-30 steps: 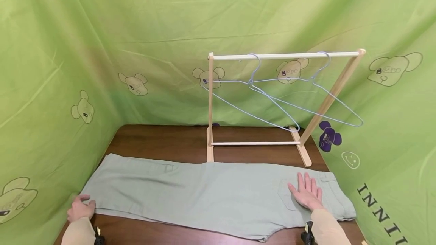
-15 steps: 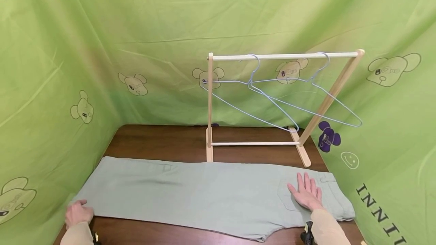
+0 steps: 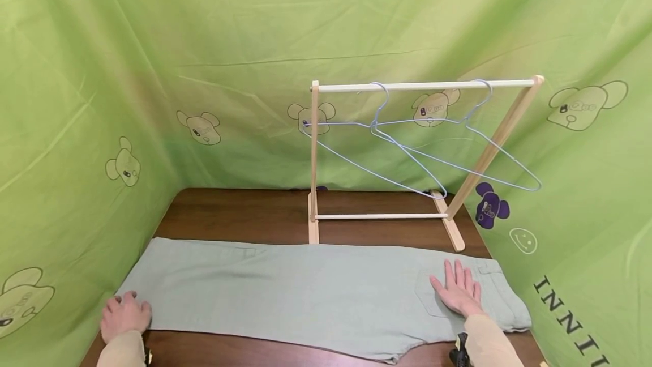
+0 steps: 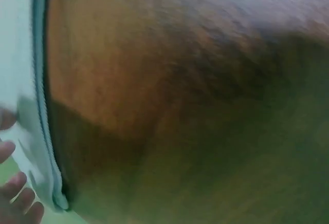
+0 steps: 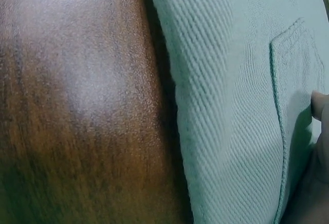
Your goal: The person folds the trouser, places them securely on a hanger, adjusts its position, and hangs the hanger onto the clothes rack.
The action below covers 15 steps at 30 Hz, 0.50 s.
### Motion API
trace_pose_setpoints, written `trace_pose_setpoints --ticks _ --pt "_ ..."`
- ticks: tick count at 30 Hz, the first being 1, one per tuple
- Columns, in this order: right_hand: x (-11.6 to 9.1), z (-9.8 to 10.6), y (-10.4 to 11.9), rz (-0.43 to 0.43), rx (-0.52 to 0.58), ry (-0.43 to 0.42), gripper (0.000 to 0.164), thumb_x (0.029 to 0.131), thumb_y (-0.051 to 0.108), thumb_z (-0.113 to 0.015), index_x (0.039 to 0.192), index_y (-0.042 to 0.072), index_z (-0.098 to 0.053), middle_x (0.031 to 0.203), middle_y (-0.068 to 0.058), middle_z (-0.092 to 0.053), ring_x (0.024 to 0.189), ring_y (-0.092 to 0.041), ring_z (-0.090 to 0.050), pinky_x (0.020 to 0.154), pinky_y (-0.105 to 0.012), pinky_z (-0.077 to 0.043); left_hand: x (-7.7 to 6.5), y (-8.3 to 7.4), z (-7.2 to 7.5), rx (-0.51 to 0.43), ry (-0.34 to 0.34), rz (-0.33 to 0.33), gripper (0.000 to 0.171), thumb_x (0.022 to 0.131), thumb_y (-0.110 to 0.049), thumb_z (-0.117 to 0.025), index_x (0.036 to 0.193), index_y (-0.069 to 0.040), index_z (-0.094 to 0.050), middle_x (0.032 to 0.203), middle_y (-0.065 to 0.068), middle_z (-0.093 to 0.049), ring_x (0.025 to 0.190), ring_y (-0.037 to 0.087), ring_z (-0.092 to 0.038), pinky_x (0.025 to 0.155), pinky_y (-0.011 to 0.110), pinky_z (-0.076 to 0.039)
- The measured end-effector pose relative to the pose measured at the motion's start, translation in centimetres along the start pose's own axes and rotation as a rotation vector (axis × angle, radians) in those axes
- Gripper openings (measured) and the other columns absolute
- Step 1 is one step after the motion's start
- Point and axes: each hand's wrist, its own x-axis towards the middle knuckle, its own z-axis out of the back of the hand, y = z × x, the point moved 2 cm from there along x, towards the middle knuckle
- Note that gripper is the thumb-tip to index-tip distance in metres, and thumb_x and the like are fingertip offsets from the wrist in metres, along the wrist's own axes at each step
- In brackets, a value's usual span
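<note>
Pale green trousers (image 3: 285, 290) lie folded lengthwise across the table, waistband at the right and leg hems at the left. My left hand (image 3: 124, 316) is at the near corner of the hem end, its fingers spread and slightly bent over the cloth. In the left wrist view those fingertips (image 4: 14, 185) show apart, beside the trousers' edge. Flat on the back pocket near the waistband rests my right hand (image 3: 458, 290), fingers straight and spread. The right wrist view shows the pocket stitching and only part of the thumb (image 5: 320, 103).
A wooden rack (image 3: 313, 157) stands behind the trousers at the right, its left foot reaching their far edge. Two lilac wire hangers (image 3: 351, 157) hang from its white bar (image 3: 428, 86). Green printed fabric (image 3: 244, 33) walls in the brown table (image 3: 239, 208) at the back and sides.
My left hand shifted left with the hem, then came back right and its fingers spread. The creases in the leg part became smoother. My right hand has stayed put.
</note>
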Motion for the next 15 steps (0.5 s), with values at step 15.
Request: trace_pose_setpoints --ticks 15 --pt "0.2 -0.2 -0.5 0.002 0.027 -0.017 0.092 0.101 0.061 -0.033 0.158 -0.004 0.0 0.162 -0.032 0.017 0.147 -0.057 0.019 0.113 -0.071 0.02 2.2 0.0 0.9 0.052 0.242 0.007 0.075 0.091 -0.033 -0.055 0.127 0.024 -0.022 0.125 0.058 -0.031 0.118 0.074 -0.034 0.098 0.072 -0.035"
